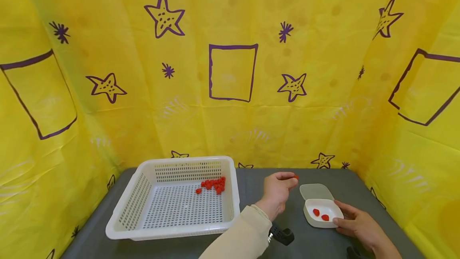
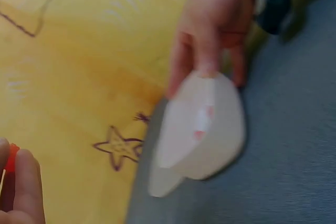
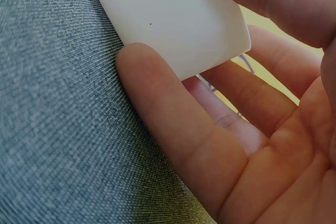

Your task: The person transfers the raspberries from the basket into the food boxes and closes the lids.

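Note:
My left hand [image 1: 276, 192] pinches a small red raspberry [image 2: 13, 156] between thumb and fingers, above the table and left of a small white box [image 1: 316, 223]. The box stands with its hinged lid [image 1: 317, 191] flipped back, and two raspberries [image 1: 325, 218] lie inside. My right hand [image 1: 360, 225] holds the box by its right side, thumb at the rim. Close up in the right wrist view, fingertips [image 3: 144, 66] press against the white wall. To the left, a white perforated basket [image 1: 235, 199] has several raspberries [image 1: 208, 185] bunched in its far right corner.
A dark grey cloth [image 1: 298, 239] covers the table. Yellow curtains [image 1: 230, 131] with purple stars and squares close off the back and both sides. The basket's raised wall stands left of my left forearm [image 1: 238, 235].

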Action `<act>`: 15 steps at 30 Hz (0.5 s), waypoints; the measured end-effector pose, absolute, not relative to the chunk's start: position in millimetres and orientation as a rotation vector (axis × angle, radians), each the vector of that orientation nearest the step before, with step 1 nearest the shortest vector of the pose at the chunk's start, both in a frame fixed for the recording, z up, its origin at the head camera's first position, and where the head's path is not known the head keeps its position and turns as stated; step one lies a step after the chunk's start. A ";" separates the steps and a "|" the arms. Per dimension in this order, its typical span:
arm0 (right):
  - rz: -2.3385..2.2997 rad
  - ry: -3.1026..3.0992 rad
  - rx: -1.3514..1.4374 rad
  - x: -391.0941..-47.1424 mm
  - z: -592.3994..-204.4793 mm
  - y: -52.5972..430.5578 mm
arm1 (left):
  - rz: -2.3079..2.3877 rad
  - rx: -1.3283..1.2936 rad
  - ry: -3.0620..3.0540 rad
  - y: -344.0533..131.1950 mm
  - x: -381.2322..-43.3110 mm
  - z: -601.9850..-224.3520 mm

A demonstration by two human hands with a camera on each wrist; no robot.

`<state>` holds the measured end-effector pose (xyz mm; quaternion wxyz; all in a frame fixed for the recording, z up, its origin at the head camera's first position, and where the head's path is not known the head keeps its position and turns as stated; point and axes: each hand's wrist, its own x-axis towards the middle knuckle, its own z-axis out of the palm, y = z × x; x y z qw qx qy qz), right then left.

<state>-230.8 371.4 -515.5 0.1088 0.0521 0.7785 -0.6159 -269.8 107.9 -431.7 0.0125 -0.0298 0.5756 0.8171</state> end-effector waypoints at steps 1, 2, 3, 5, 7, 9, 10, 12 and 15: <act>-1.812 2.284 0.153 -231.3 -515.7 371.7 | 2.514 -0.091 1.838 111.4 -268.2 -436.1; -1.809 2.285 0.150 -231.6 -515.7 372.0 | 2.478 -0.095 1.887 114.7 -266.8 -440.2; -1.810 2.284 0.149 -231.7 -515.5 372.1 | 2.449 -0.089 1.923 117.6 -265.4 -444.2; -1.812 2.279 0.146 -232.1 -515.6 372.5 | 2.398 -0.078 1.997 123.9 -263.2 -452.6; -1.813 2.278 0.140 -232.2 -515.9 373.1 | 2.368 -0.059 2.042 129.8 -261.3 -460.4; -1.810 2.278 0.123 -231.7 -516.1 373.5 | 2.353 -0.038 2.055 134.8 -259.6 -467.5; -1.809 2.277 0.118 -231.8 -516.4 373.6 | 2.347 -0.033 2.058 137.1 -258.7 -470.6; -1.802 2.283 0.096 -231.6 -516.7 374.2 | 2.330 -0.011 2.074 140.9 -257.3 -476.6; -1.792 2.289 0.086 -231.4 -516.8 374.5 | 2.302 0.016 2.109 145.1 -255.9 -484.0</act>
